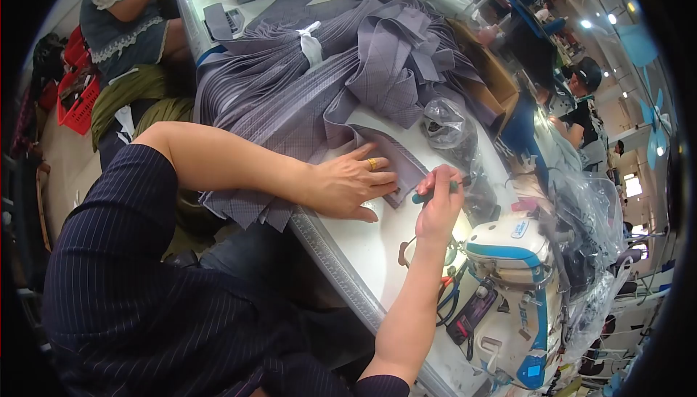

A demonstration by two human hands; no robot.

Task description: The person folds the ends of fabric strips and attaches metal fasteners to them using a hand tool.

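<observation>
My left hand [352,183] lies flat with its fingers spread, a gold ring on one of them. It presses on the end of a grey-purple checked fabric strip [406,161] on the white table. Close by on the right, my right hand [441,205] is closed around a small tool with a green handle [427,195]; a dark tip shows past the fingers, its exact kind unclear. Behind my left hand spreads a large pile of matching fabric strips [290,85], bundled with a white tie [311,45].
A white and blue sewing machine [508,248] stands on the right. Near it lie orange-handled scissors [450,292] and a dark phone-like object [472,315]. A clear plastic bag [454,132] and a cardboard box [494,81] sit behind. Another person [134,19] sits at the upper left.
</observation>
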